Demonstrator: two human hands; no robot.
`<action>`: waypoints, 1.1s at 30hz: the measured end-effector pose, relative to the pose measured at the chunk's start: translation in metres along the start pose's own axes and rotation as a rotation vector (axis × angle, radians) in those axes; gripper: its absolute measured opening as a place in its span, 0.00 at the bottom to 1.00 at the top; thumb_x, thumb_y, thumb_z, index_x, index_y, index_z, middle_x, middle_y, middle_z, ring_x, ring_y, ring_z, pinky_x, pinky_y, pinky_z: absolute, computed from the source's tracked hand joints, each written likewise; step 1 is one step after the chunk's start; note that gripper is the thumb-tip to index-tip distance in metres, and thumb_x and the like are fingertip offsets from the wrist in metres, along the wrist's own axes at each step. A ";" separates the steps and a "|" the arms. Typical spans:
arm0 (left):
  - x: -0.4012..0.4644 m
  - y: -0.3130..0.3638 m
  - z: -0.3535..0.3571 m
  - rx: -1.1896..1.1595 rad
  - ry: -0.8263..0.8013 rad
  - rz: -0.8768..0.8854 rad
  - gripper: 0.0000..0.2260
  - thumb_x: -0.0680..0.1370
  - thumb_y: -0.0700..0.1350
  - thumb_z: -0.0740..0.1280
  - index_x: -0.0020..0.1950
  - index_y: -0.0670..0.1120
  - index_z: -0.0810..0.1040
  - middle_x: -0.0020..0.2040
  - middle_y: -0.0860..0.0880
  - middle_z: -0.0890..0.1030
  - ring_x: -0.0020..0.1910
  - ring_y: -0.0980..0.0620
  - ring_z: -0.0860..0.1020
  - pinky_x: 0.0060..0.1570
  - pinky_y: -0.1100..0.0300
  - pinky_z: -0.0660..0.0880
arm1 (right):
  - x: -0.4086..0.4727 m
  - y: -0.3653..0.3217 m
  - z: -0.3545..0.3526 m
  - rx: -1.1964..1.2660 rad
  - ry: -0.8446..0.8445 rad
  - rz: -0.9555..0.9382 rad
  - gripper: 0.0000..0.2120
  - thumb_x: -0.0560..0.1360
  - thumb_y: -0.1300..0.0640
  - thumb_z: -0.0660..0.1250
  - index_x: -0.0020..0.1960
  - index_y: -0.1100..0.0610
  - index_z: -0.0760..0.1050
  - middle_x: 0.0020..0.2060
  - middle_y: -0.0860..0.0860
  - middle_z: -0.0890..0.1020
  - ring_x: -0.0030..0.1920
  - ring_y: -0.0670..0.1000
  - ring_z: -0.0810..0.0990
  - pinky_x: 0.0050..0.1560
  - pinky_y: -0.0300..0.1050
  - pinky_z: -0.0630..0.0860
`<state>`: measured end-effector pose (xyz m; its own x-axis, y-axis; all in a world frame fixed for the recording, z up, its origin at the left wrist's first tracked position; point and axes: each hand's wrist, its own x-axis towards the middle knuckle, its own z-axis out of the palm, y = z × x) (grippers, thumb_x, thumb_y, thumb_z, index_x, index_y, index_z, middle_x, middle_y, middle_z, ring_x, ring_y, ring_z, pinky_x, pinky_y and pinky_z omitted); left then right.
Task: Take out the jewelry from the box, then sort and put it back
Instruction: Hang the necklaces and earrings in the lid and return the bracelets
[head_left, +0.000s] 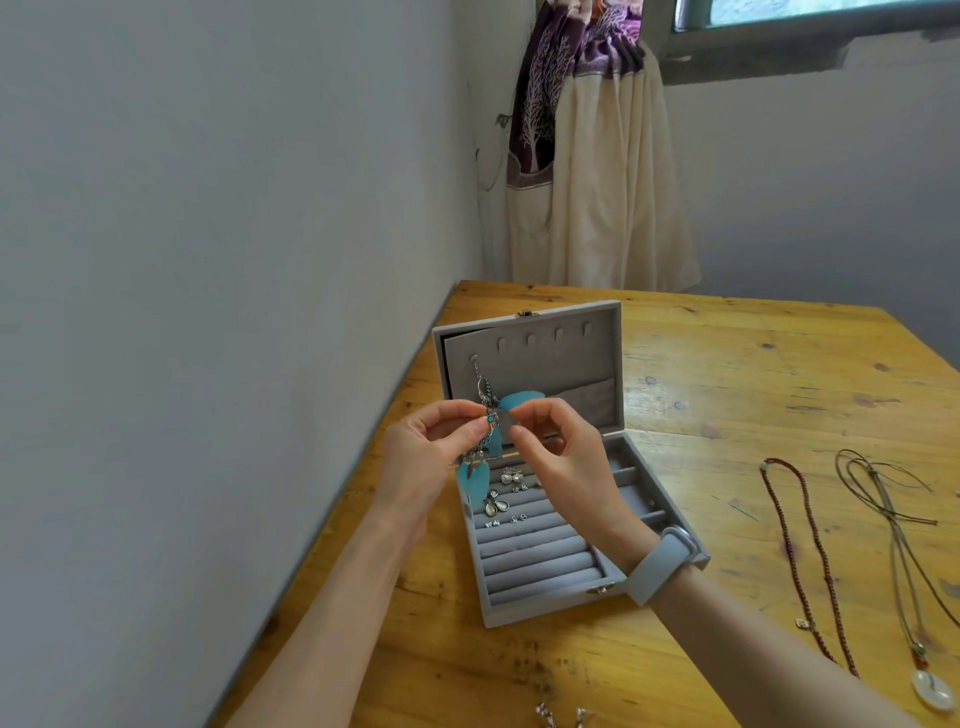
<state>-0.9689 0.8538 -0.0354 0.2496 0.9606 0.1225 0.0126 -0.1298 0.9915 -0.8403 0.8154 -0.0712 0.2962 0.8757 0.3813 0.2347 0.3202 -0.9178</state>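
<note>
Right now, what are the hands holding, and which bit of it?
A feather earring. The left hand pinches its metal middle, by the turquoise bead; the right hand pinches the blue feather.

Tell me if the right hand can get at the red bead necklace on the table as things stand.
Probably yes. The red bead necklace lies in the open on the table, right of the jewelry box, nothing covering it. But the right hand is pinching the feather earring and would need to let go first.
</note>
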 end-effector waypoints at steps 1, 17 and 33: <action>0.000 0.001 0.000 0.006 -0.009 0.007 0.08 0.72 0.36 0.69 0.40 0.49 0.80 0.39 0.53 0.82 0.39 0.61 0.80 0.36 0.73 0.74 | 0.000 0.000 0.000 0.011 -0.011 0.021 0.10 0.74 0.65 0.64 0.45 0.49 0.73 0.40 0.48 0.77 0.40 0.43 0.75 0.43 0.34 0.73; 0.003 -0.002 0.000 0.274 -0.056 0.170 0.09 0.72 0.39 0.70 0.40 0.54 0.79 0.40 0.55 0.80 0.42 0.59 0.77 0.39 0.71 0.74 | 0.001 -0.009 -0.006 0.112 0.014 0.129 0.08 0.73 0.66 0.64 0.39 0.54 0.74 0.33 0.49 0.76 0.32 0.39 0.73 0.35 0.31 0.71; 0.083 -0.017 0.012 0.435 0.155 0.142 0.32 0.75 0.47 0.67 0.73 0.51 0.55 0.72 0.47 0.63 0.69 0.48 0.64 0.67 0.48 0.66 | 0.079 -0.045 -0.046 -0.483 -0.011 0.074 0.10 0.72 0.66 0.61 0.44 0.57 0.80 0.30 0.47 0.77 0.30 0.40 0.74 0.33 0.27 0.69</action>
<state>-0.9369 0.9327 -0.0423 0.1314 0.9470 0.2933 0.4008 -0.3213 0.8580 -0.7844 0.8537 0.0055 0.3189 0.8947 0.3128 0.6169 0.0546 -0.7851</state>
